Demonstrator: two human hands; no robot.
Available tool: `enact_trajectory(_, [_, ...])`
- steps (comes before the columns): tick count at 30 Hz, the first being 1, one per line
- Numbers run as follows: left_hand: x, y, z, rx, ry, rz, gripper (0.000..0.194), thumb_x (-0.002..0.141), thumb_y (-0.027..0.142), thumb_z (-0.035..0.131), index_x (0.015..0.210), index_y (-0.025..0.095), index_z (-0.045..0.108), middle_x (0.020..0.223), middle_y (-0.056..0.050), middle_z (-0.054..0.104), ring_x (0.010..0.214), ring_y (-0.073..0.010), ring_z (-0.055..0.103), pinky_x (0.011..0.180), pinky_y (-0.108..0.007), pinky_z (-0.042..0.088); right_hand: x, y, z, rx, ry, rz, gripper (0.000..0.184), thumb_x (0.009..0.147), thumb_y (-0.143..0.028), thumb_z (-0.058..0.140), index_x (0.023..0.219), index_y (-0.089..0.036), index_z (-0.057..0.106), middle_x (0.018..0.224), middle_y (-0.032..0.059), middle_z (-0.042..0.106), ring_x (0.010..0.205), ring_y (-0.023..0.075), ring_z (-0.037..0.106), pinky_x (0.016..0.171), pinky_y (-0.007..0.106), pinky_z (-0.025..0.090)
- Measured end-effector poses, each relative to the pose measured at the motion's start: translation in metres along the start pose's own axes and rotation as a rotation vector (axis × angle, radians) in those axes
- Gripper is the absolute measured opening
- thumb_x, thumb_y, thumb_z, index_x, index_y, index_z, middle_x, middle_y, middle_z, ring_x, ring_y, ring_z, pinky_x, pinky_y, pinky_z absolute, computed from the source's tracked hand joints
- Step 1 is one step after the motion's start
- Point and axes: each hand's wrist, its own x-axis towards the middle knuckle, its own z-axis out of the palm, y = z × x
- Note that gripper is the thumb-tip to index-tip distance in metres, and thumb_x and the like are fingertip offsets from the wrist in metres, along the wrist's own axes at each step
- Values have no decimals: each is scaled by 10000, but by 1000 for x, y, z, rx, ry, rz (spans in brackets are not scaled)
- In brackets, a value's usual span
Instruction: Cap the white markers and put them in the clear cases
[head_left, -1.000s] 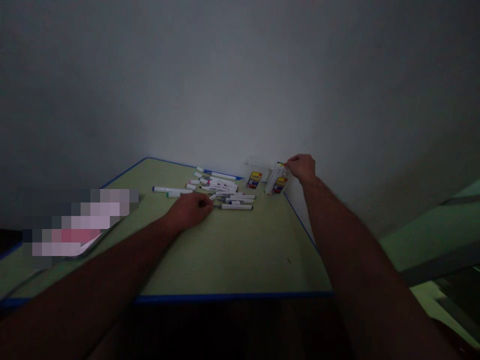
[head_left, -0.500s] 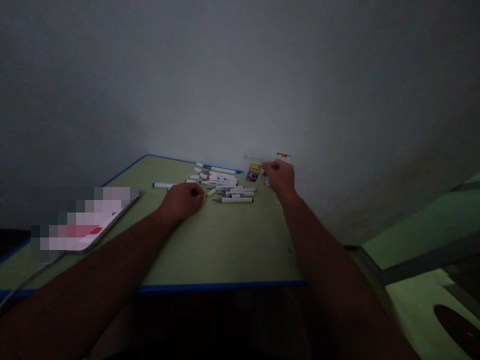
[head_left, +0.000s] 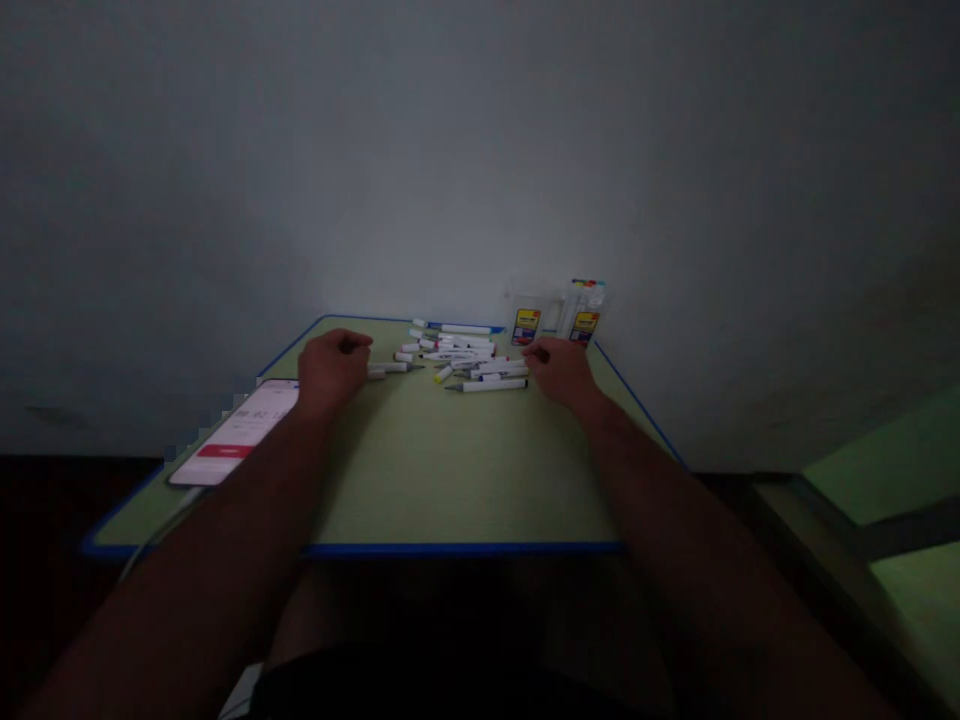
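Observation:
My left hand (head_left: 334, 372) is over the left side of the table, its fingers curled and thumb near the index finger. Whatever it may hold is hidden. Just right of it lies an uncapped marker (head_left: 391, 368), grey tip pointing right. My right hand (head_left: 561, 370) has its fingertips pinched together at the right end of a white marker (head_left: 501, 366) in the pile. Several more white markers lie around there, including a separate uncapped one (head_left: 491, 386) in front. Loose caps lie at the pile's left, among them a yellow-banded cap (head_left: 444, 375).
Behind my right hand stand a clear plastic case (head_left: 527, 325) with a yellow label and another clear case (head_left: 585, 318) holding markers. A phone (head_left: 236, 435) with a cable lies at the left. The pale green table (head_left: 465, 480) has blue edging and meets the wall.
My right hand has come from beside the cases down to the right end of the pile. My left hand has moved left, away from the yellow-banded cap. The camera view has shifted too.

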Motion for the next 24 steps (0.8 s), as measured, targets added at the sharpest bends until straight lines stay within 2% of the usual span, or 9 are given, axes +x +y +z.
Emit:
enact_trajectory(8, [7,-9,-3,30,41,-22,266,825,227,613,1016,186,794,991,-77,794,925,-239,722,851,-327,531,-4,-4,1,-32,-71,-55,200,856,-143,642,971,-189,799,949,63,797,864,202,718,839,328,515])
enact_trajectory(13, [0,-4,-3,170,-102,30,295,823,192,588,1037,200,791,1056,-75,794,971,-244,720,891,-323,523,-4,-6,1,-56,-120,-62,201,865,-157,648,989,-183,803,967,70,798,876,202,716,834,315,506])
enact_trajectory(17, [-4,-1,-4,244,-222,54,307,819,212,613,1071,188,787,1114,-115,781,1034,-291,710,907,-361,523,-4,-7,1,-79,-158,-69,188,871,-167,648,968,-191,807,944,68,795,861,196,710,822,307,504])
enact_trajectory(24, [-4,-3,0,252,-258,80,265,817,222,628,1015,200,802,1118,-154,774,1047,-323,696,924,-425,519,-7,-11,0,-125,-255,-61,188,856,-167,668,977,-212,804,973,62,794,863,189,704,825,305,505])
